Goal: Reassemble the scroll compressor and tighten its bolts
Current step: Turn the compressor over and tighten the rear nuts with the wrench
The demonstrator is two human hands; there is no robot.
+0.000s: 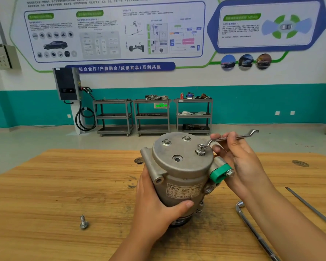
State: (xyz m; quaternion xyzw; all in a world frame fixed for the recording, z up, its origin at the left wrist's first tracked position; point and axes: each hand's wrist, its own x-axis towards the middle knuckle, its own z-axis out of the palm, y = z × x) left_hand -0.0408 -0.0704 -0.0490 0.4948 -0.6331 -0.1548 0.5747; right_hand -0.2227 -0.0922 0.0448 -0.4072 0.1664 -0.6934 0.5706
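The grey scroll compressor (184, 172) stands upright on the wooden table (64, 185), tilted a little toward me. My left hand (156, 202) grips its lower body, thumb across the front under the label. My right hand (235, 155) holds a ring spanner (231, 138), whose ring end sits on the raised bolt (200, 150) at the cover's right. Two other bolts (166, 142) (186, 138) sit in the cover. One cover hole (177, 158) holds no bolt. A loose bolt (83, 221) lies on the table at the left.
A bent socket wrench (252, 227) and a thin metal rod (309, 206) lie on the table to the right. A green cap (219, 172) sits on the compressor's side port. Three grey shelf carts (152, 115) and a charging unit (68, 85) stand by the far wall.
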